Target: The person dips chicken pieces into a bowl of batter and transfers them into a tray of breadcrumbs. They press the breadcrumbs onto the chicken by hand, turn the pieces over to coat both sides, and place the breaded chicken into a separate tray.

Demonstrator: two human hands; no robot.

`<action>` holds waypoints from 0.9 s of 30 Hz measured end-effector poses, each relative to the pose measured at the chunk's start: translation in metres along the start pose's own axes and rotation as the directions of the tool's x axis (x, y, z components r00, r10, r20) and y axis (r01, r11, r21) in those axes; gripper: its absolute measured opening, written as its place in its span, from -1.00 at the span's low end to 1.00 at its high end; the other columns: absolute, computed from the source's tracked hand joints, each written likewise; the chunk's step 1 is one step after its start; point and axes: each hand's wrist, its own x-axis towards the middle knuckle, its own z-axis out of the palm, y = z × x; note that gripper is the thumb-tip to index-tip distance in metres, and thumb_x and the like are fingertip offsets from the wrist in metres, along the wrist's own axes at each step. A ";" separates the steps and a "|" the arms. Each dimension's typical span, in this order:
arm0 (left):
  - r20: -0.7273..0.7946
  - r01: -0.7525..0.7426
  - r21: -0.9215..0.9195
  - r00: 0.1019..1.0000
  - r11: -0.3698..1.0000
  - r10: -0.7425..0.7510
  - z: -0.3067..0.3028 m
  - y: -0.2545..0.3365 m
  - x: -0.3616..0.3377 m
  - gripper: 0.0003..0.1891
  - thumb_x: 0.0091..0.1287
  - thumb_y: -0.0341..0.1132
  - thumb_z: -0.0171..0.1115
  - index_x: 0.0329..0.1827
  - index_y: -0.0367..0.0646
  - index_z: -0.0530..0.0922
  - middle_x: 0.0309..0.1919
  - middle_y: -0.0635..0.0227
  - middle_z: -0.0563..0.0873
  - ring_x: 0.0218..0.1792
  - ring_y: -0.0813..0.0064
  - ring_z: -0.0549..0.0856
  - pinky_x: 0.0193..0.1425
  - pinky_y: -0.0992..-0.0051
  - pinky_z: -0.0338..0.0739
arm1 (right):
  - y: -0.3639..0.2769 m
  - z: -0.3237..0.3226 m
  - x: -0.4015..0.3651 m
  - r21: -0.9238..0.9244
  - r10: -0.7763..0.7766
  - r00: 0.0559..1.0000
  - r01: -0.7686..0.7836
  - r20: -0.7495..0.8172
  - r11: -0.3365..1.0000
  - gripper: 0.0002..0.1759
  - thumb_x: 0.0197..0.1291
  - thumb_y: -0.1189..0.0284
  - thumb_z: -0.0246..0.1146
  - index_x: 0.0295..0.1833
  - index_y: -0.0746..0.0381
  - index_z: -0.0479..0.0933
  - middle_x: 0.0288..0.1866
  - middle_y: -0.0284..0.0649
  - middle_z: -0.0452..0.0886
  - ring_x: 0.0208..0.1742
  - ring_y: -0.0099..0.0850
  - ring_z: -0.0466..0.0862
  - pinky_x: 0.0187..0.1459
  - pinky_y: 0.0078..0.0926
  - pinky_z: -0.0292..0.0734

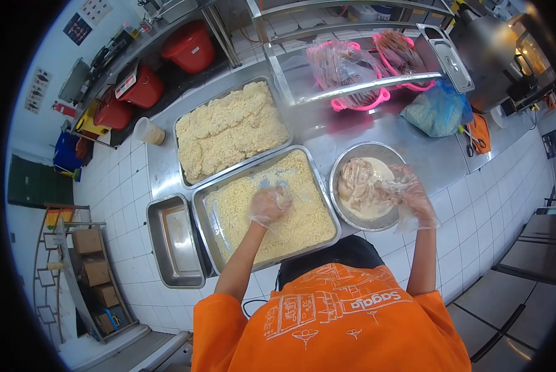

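My left hand [270, 205], in a clear plastic glove, is down in the pale crumbs of the front metal tray [327, 214]; its fingers look curled, but what they hold, if anything, is hidden. My right hand [409, 193], also gloved, reaches over the right side of a round steel bowl [335, 197]. Its fingers are at the pieces of raw meat [356, 180] lying in milky liquid, and the fingertips are hard to make out. Behind the front tray, a second tray [289, 144] is filled with crumb-coated pieces [228, 130].
An empty-looking deep steel pan [173, 242] stands at the left. A plastic cup [147, 131] is at the table's left edge. Pink baskets [368, 101] of bagged food, a blue bag [438, 111] and scissors [474, 142] lie at the back right, near a metal rack [346, 93].
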 end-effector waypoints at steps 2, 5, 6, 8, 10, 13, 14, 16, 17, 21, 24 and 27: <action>-0.064 0.019 -0.059 0.998 0.998 -0.023 0.001 -0.005 0.005 -0.46 0.31 0.25 0.22 -0.07 -0.09 0.67 -0.27 0.05 0.77 -0.21 -0.05 0.74 -0.09 0.08 0.60 | -0.007 -0.010 -0.006 -0.040 0.009 0.999 -0.011 -0.039 0.999 -0.33 0.12 0.54 0.56 0.33 0.16 0.43 -0.05 -0.33 0.69 -0.09 -0.59 0.68 -0.10 -0.59 0.65; -0.174 0.038 -0.225 0.982 0.974 -0.079 -0.008 0.000 0.016 -0.54 0.31 0.17 0.25 -0.10 -0.06 0.64 -0.22 0.08 0.73 -0.13 -0.04 0.70 -0.01 0.09 0.54 | -0.028 -0.011 -0.007 -0.142 0.014 0.994 -0.030 -0.113 0.989 -0.26 0.03 0.53 0.62 0.31 0.17 0.42 -0.04 -0.30 0.66 -0.07 -0.53 0.66 -0.09 -0.57 0.64; -0.247 -0.021 -0.272 0.968 0.962 -0.049 -0.011 0.003 0.013 -0.56 0.29 0.15 0.27 -0.07 -0.05 0.63 -0.17 0.10 0.72 -0.08 -0.01 0.69 0.03 0.11 0.52 | -0.031 -0.010 -0.008 -0.183 0.021 0.990 -0.047 -0.142 0.982 -0.24 -0.01 0.52 0.65 0.30 0.17 0.43 -0.01 -0.27 0.64 -0.06 -0.49 0.66 -0.08 -0.55 0.64; -0.338 -0.135 -0.353 0.941 0.926 0.008 -0.015 0.005 0.004 -0.55 0.27 0.12 0.31 -0.01 -0.02 0.60 -0.05 0.14 0.69 0.03 0.03 0.65 0.12 0.15 0.47 | -0.007 -0.011 -0.004 -0.165 -0.137 0.983 0.117 -0.119 0.979 -0.29 0.03 0.57 0.58 0.29 0.14 0.42 -0.12 -0.34 0.64 -0.09 -0.50 0.67 -0.06 -0.56 0.62; -0.330 -0.231 -0.428 0.940 0.874 0.087 -0.016 0.000 -0.010 -0.49 0.23 0.14 0.36 0.06 -0.01 0.58 0.08 0.17 0.66 0.16 0.06 0.60 0.25 0.16 0.43 | 0.019 -0.003 0.000 -0.351 -0.325 0.940 0.271 -0.104 0.896 -0.32 0.05 0.61 0.53 0.28 0.14 0.41 -0.16 -0.31 0.67 -0.09 -0.40 0.70 -0.01 -0.49 0.63; -0.413 -0.402 -0.306 0.873 0.863 0.260 -0.031 -0.016 -0.040 -0.27 0.10 0.28 0.43 0.17 -0.05 0.52 0.20 0.19 0.63 0.32 0.06 0.54 0.47 0.11 0.31 | 0.059 0.022 0.000 -0.725 -0.427 0.903 0.263 -0.048 0.637 -0.36 0.06 0.63 0.46 0.28 0.17 0.42 -0.07 -0.12 0.71 0.02 -0.11 0.74 0.09 -0.28 0.64; -0.457 -0.460 -0.218 0.827 0.860 0.327 -0.036 -0.020 -0.048 -0.19 0.05 0.34 0.45 0.21 -0.06 0.51 0.23 0.20 0.63 0.36 0.05 0.52 0.54 0.08 0.26 | 0.086 0.029 0.002 -0.757 -0.331 0.941 0.162 -0.075 0.633 -0.37 0.07 0.63 0.44 0.28 0.18 0.42 -0.03 -0.05 0.71 0.08 -0.02 0.73 0.12 -0.21 0.63; -0.545 -0.333 -0.410 0.836 0.849 0.065 -0.028 -0.029 -0.057 -0.07 -0.05 0.43 0.47 0.24 -0.08 0.51 0.26 0.19 0.62 0.42 0.03 0.46 0.62 0.04 0.13 | 0.099 0.039 0.000 -0.768 -0.213 0.972 0.059 -0.103 0.638 -0.40 0.08 0.64 0.39 0.28 0.19 0.42 0.04 0.06 0.71 0.15 0.09 0.70 0.14 -0.10 0.61; -0.508 -0.266 -0.391 0.861 0.881 0.035 -0.027 -0.033 -0.063 -0.03 -0.09 0.45 0.47 0.26 -0.09 0.50 0.27 0.19 0.61 0.44 0.03 0.45 0.64 0.03 0.10 | 0.088 0.049 -0.007 -0.750 -0.196 0.975 0.056 -0.100 0.659 -0.41 0.10 0.64 0.37 0.28 0.19 0.43 0.07 0.09 0.70 0.17 0.11 0.69 0.14 -0.07 0.61; -0.176 -0.051 -0.082 0.984 0.995 0.036 -0.027 -0.040 -0.073 0.06 -0.15 0.44 0.51 0.34 -0.10 0.49 0.34 0.18 0.58 0.46 0.06 0.43 0.63 0.07 0.10 | 0.099 0.048 -0.005 -0.744 -0.153 0.984 0.032 -0.095 0.667 -0.46 0.13 0.63 0.33 0.26 0.20 0.45 0.05 0.11 0.71 0.17 0.11 0.69 0.14 -0.07 0.62; -0.007 0.118 -0.136 0.993 0.984 -0.120 -0.014 -0.035 -0.069 -0.04 -0.11 0.34 0.53 0.32 -0.07 0.54 0.31 0.17 0.62 0.38 0.11 0.52 0.53 0.15 0.28 | 0.101 0.044 -0.002 -0.737 -0.216 0.975 0.107 -0.054 0.667 -0.49 0.16 0.61 0.33 0.25 0.18 0.46 0.03 0.11 0.72 0.15 0.11 0.71 0.12 -0.08 0.63; 0.086 0.207 -0.141 0.977 0.968 -0.196 -0.013 -0.035 -0.065 -0.20 -0.05 0.23 0.54 0.20 -0.07 0.63 0.11 0.16 0.75 0.13 0.16 0.71 0.29 0.24 0.55 | 0.101 0.046 -0.005 -0.735 -0.159 0.981 0.024 -0.115 0.677 -0.48 0.15 0.61 0.35 0.25 0.16 0.46 0.01 0.09 0.72 0.12 0.08 0.72 0.11 -0.09 0.63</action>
